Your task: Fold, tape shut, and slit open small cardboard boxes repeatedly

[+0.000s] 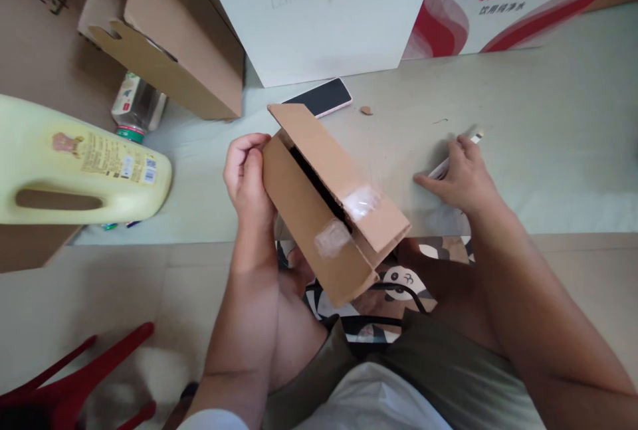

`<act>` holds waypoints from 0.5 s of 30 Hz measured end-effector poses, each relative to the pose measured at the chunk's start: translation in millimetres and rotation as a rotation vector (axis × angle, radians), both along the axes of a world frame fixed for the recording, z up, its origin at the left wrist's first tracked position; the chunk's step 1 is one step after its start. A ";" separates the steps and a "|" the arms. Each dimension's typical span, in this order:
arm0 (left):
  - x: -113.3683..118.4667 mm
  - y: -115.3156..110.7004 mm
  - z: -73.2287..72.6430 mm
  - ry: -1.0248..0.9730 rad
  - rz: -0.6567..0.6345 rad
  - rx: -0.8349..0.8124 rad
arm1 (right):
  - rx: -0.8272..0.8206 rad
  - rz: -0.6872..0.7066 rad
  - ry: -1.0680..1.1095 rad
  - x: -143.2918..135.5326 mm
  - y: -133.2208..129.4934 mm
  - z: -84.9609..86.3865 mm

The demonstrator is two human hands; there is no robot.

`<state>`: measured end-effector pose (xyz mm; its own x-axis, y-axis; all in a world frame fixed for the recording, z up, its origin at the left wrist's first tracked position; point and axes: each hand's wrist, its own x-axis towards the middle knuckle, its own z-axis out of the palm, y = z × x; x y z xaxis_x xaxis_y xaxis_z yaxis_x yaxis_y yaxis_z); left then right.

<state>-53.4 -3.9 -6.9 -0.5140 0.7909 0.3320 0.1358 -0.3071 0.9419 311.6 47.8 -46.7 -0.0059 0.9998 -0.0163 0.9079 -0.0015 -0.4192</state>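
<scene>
Cardboard box [306, 214] is hanging tilted in the head view, its upper end sitting above the table [548, 137] and its lower end jutting past the near edge, over the person's lap. The left hand [246, 174] is grasping it at the upper left end, thumb pressing near the corner; the fingers are partly hiding behind, so I cannot tell how far under they are reaching. One long flap [343, 177] is standing away from the near panel, leaving a dark slit, and clear tape [331, 238] is clinging to both faces.

One hand is bearing the box by an end, so I am judging it light, though the slit is showing nothing of the inside. The board is looking stiff along its folds and more yielding at the loose flap; the taped spots are probably being slicker than the matt paper. The folded corners are likely offering the firmest hold, the flap's free edge the weakest, risking a bend or tear.

The right hand [466, 174] is lying over a slim white object [438, 169] on the table; whether it is gripping or merely touching, I cannot tell. A phone [326, 94] is lying just beyond the box.
</scene>
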 end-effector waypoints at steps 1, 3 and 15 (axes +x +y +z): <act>-1.2 0.7 -0.8 0.001 -0.007 0.018 | 0.022 -0.002 0.003 -0.1 -1.2 -0.7; -3.6 2.3 -2.7 -0.001 -0.032 0.050 | 0.085 -0.015 0.003 -2.9 -4.2 1.1; 14.2 -8.4 7.9 0.123 -0.043 0.210 | 0.208 0.185 0.194 -36.2 -14.1 21.3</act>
